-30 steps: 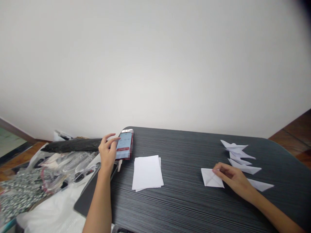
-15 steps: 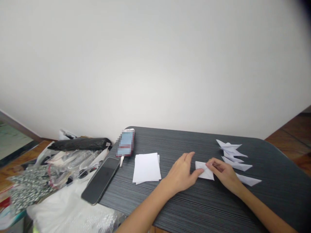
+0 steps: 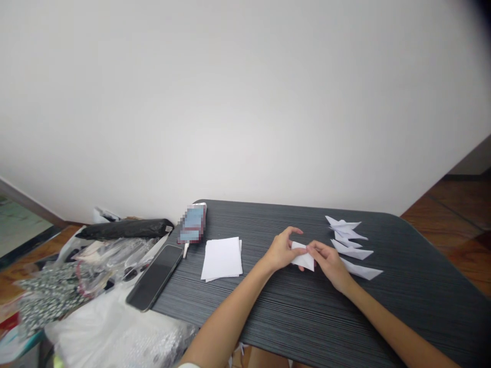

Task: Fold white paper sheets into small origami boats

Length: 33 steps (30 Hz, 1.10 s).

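- Dark grey wood-grain table point(image 3: 307, 317) w/ rounded corners: biggest thing here, carries all the paper. View has swung a bit since 1 s ago; everything sits further left in frame.
- Left arm: a sec ago it was out at the red-cased phone w/ blurred lit screen point(image 3: 192, 225), finger on the display. Now it's back at table centre, so phone is left alone, propped at the far left table edge.
- Heap of clear plastic bags point(image 3: 88, 260) w/ small dark bits inside, off the table's left edge; long black wrapped bundle point(image 3: 126, 228) lies on top. Contents otherwise too blurry to tell. White bubble-wrap sheet point(image 3: 115, 332) below them.
- Black smartphone, screen dark point(image 3: 155, 276), half over the left table edge.
- Stack of plain white paper sheets point(image 3: 222, 258), flat, untouched, just left of the hands.
- Row of folded white paper shapes point(image 3: 351, 248), pointed, near right hand, not touched.
- Left hand point(image 3: 282, 250) + right hand point(image 3: 328, 260): together, both pinching the small folded white paper piece point(image 3: 303, 258), which is between them near table centre. Earlier only the right hand had it; judge that folding is now two-handed.
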Each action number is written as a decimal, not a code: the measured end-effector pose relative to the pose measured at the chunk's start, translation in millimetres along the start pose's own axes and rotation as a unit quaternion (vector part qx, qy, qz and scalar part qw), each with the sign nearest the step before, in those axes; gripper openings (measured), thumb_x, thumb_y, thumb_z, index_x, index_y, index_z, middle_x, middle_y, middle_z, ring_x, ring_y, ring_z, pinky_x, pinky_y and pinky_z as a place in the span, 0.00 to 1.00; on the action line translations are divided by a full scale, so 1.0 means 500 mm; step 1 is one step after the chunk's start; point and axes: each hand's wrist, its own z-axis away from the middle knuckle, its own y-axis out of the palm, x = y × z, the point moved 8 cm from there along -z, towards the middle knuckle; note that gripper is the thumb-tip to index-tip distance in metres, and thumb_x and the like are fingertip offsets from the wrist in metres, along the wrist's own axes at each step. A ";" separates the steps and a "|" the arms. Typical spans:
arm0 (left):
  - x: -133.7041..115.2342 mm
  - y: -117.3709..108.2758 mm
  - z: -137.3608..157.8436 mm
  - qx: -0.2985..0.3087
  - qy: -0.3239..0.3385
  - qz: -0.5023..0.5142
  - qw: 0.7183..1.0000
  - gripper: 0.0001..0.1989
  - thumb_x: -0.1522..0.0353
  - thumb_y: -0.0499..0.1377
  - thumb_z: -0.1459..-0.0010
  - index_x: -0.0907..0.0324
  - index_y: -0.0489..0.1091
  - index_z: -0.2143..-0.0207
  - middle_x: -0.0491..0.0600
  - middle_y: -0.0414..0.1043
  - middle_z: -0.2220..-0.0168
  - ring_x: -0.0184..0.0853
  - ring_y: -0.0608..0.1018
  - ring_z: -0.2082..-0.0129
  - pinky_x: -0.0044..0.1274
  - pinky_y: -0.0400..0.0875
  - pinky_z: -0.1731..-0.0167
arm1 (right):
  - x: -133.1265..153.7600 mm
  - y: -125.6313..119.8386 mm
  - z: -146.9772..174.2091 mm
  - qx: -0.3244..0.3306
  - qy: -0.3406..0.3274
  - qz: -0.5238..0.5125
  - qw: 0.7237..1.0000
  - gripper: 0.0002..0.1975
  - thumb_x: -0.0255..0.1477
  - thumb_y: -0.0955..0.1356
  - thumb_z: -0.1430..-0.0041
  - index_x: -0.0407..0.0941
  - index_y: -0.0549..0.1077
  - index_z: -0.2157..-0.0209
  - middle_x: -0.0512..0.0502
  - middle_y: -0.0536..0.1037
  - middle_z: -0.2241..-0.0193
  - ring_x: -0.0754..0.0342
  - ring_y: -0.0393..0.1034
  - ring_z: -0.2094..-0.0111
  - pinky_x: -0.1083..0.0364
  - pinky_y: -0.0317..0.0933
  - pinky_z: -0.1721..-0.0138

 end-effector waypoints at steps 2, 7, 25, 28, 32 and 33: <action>-0.003 0.004 -0.001 0.024 0.004 0.012 1.000 0.25 0.68 0.60 0.55 0.62 0.59 0.54 0.44 0.68 0.80 0.26 0.69 0.85 0.17 0.62 0.83 | -0.003 0.006 0.000 0.024 0.005 0.016 1.000 0.16 0.40 0.62 0.48 0.42 0.64 0.80 0.53 0.63 0.86 0.61 0.55 0.84 0.60 0.50 0.82; 0.003 0.019 0.000 0.096 0.002 0.082 0.992 0.29 0.69 0.61 0.56 0.63 0.55 0.52 0.44 0.68 0.79 0.27 0.72 0.84 0.16 0.62 0.83 | -0.014 0.005 0.000 0.015 0.016 0.005 1.000 0.16 0.39 0.63 0.49 0.41 0.63 0.81 0.53 0.64 0.87 0.62 0.54 0.85 0.61 0.47 0.83; -0.010 -0.077 0.029 -0.019 0.025 0.029 0.999 0.22 0.68 0.53 0.48 0.64 0.55 0.51 0.43 0.67 0.82 0.24 0.67 0.88 0.16 0.59 0.85 | -0.024 -0.019 -0.012 -0.124 0.020 -0.045 0.991 0.20 0.44 0.62 0.51 0.43 0.59 0.84 0.56 0.55 0.88 0.63 0.47 0.86 0.61 0.41 0.85; -0.056 -0.103 0.044 -0.090 0.138 -0.116 0.979 0.20 0.75 0.47 0.47 0.60 0.58 0.50 0.50 0.69 0.68 0.28 0.73 0.73 0.22 0.68 0.70 | -0.016 -0.022 -0.016 -0.128 0.014 -0.053 0.990 0.20 0.44 0.63 0.52 0.43 0.59 0.85 0.56 0.55 0.89 0.63 0.47 0.86 0.61 0.41 0.85; -0.095 -0.047 0.061 -0.040 0.254 -0.276 0.926 0.24 0.80 0.46 0.49 0.55 0.62 0.51 0.54 0.55 0.46 0.36 0.62 0.48 0.32 0.60 0.53 | -0.007 -0.017 -0.017 -0.117 0.014 -0.084 0.989 0.20 0.44 0.64 0.53 0.42 0.61 0.84 0.55 0.57 0.89 0.63 0.48 0.86 0.61 0.42 0.86; -0.096 -0.034 0.063 -0.032 0.268 -0.307 0.913 0.23 0.79 0.47 0.48 0.54 0.61 0.51 0.53 0.51 0.44 0.38 0.58 0.45 0.33 0.59 0.51 | -0.007 -0.014 -0.016 -0.110 0.017 -0.095 0.989 0.19 0.44 0.64 0.54 0.42 0.62 0.84 0.55 0.57 0.89 0.63 0.48 0.86 0.61 0.41 0.86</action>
